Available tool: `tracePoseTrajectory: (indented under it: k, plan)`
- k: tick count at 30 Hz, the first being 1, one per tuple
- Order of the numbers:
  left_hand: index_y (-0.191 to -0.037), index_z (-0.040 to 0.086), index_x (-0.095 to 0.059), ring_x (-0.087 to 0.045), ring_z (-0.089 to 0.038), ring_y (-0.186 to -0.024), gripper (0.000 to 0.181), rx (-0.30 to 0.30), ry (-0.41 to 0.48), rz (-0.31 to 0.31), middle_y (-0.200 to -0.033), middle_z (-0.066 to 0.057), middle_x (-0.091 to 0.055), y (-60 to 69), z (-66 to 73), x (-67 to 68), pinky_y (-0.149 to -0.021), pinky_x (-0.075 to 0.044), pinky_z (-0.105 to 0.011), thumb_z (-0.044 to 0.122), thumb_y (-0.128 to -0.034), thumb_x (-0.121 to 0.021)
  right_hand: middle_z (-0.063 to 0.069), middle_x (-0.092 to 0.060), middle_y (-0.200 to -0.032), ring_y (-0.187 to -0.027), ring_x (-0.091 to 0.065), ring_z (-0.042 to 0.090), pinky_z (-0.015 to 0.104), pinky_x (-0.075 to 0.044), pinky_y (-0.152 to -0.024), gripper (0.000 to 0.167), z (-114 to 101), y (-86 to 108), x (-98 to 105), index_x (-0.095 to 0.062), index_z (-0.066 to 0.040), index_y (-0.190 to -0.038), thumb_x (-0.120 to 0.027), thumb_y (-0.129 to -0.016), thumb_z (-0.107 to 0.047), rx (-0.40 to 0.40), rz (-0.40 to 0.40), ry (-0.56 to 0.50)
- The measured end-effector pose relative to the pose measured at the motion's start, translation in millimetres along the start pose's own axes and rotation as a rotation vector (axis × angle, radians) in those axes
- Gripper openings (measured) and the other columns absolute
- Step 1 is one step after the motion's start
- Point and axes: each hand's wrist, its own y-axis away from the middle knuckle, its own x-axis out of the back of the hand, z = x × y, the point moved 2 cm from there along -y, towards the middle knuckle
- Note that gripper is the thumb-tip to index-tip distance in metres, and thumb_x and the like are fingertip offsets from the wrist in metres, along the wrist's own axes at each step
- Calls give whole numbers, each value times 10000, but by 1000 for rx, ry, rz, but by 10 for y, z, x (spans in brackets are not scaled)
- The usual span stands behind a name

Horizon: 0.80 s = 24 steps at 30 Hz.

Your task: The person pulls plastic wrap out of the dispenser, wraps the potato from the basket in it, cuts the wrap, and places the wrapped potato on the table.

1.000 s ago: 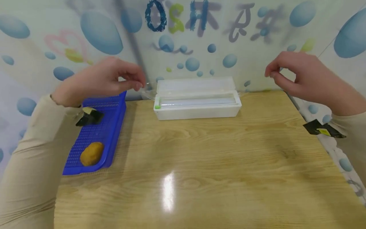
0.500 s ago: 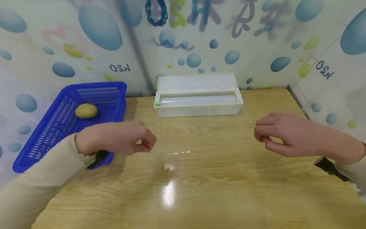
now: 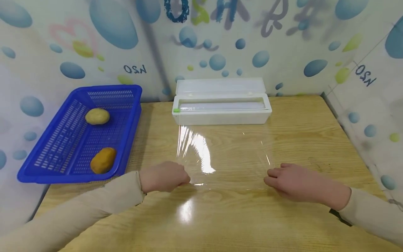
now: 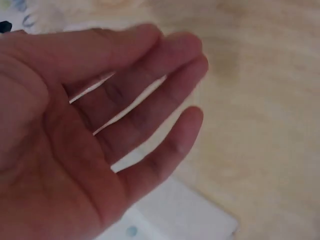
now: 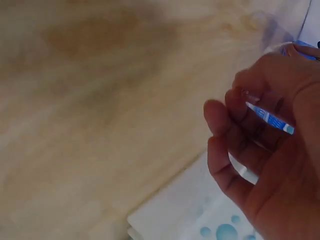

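A clear sheet of plastic wrap [image 3: 226, 150] stretches over the table from a white dispenser box [image 3: 221, 118] at the back. The box's lid is up and a roll lies inside. My left hand [image 3: 165, 176] pinches the sheet's near left corner between thumb and forefinger. At the near right corner my right hand [image 3: 303, 182] pinches the sheet the same way. Up close in the left wrist view, the thumb meets the forefinger [image 4: 182, 47] while the other fingers extend loosely. In the right wrist view the fingers are bent.
A blue plastic basket [image 3: 133, 115] stands at the left of the wooden table [image 3: 233, 224], holding a potato [image 3: 97, 116] and an orange-brown lump [image 3: 103, 160]. A bubble-patterned wall covering [image 3: 217, 63] rises right behind the dispenser box.
Both hands have come down and toward me from above the back of the table, drawing the plastic wrap out of the dispenser box. The basket, uncovered by the left arm, shows fully.
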Motion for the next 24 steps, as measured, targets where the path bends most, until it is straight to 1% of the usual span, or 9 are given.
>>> tracePoseTrajectory:
  k: [3, 6, 10, 14, 16, 20, 22, 23, 24]
  plan:
    - [-680, 146, -576, -486, -99, -545, 221, -6, -123, 43, -610, 42, -544, -48, 10, -151, -486, -422, -238, 46, -853, -672, -64, -396, -730, -590, -334, 91, 260, -305, -526, 305, -37, 1, -156, -543, -158, -853, -807, -722, -81, -23, 25, 36]
    - [-720, 174, -641, -505, -96, -538, 155, 12, -201, 82, -628, 43, -591, -64, 20, -263, -467, -419, -243, 128, -863, -678, -51, -424, -741, -597, -381, 107, 261, -311, -515, 331, -59, -7, -247, -533, -156, -841, -814, -697, -58, -48, 42, 49]
    - [-785, 216, -681, -501, -91, -579, 97, 51, -256, 108, -684, 53, -598, -63, 63, -342, -494, -399, -232, 142, -841, -708, -38, -419, -734, -590, -379, 113, 262, -307, -504, 327, -73, -7, -318, -521, -148, -829, -801, -710, -29, -78, 33, 74]
    - [-818, 235, -700, -461, -107, -634, 130, 73, -318, 146, -739, 33, -555, -52, 102, -402, -521, -382, -212, 116, -798, -750, -38, -393, -727, -588, -339, 101, 251, -290, -502, 318, -78, 4, -368, -509, -141, -819, -772, -718, 5, -97, 36, 81]
    - [-810, 245, -709, -450, -122, -669, 156, 85, -330, 174, -761, 16, -526, -48, 104, -426, -532, -393, -217, 99, -786, -756, -40, -372, -730, -583, -302, 93, 242, -280, -501, 309, -77, 11, -387, -499, -140, -811, -757, -723, 6, -108, 49, 77]
    - [-817, 245, -714, -434, -133, -698, 191, 88, -328, 198, -786, 5, -507, -37, 93, -446, -543, -405, -226, 65, -776, -763, -25, -359, -781, -584, -225, 88, 227, -262, -490, 278, -72, 30, -414, -501, -145, -822, -730, -745, -8, -135, 67, 56]
    - [-845, 200, -700, -445, -128, -700, 168, 82, -334, 192, -804, 8, -529, -27, 90, -456, -545, -406, -220, 58, -779, -761, -23, -361, -796, -585, -217, 86, 223, -260, -486, 192, -73, 43, -433, -504, -145, -837, -662, -822, -37, -137, 87, 48]
    - [-863, 176, -693, -448, -125, -694, 155, 82, -330, 187, -806, 10, -539, -20, 88, -463, -542, -404, -215, 59, -787, -759, -26, -357, -792, -587, -216, 87, 222, -255, -485, 137, -74, 49, -446, -501, -144, -839, -583, -907, -58, -137, 99, 50]
    - [-880, 151, -683, -456, -124, -692, 143, 85, -326, 182, -807, 9, -544, -12, 87, -470, -540, -409, -213, 59, -797, -753, -29, -349, -782, -588, -218, 88, 222, -253, -485, 158, -75, 52, -459, -494, -142, -838, -483, -980, -75, -136, 114, 58]
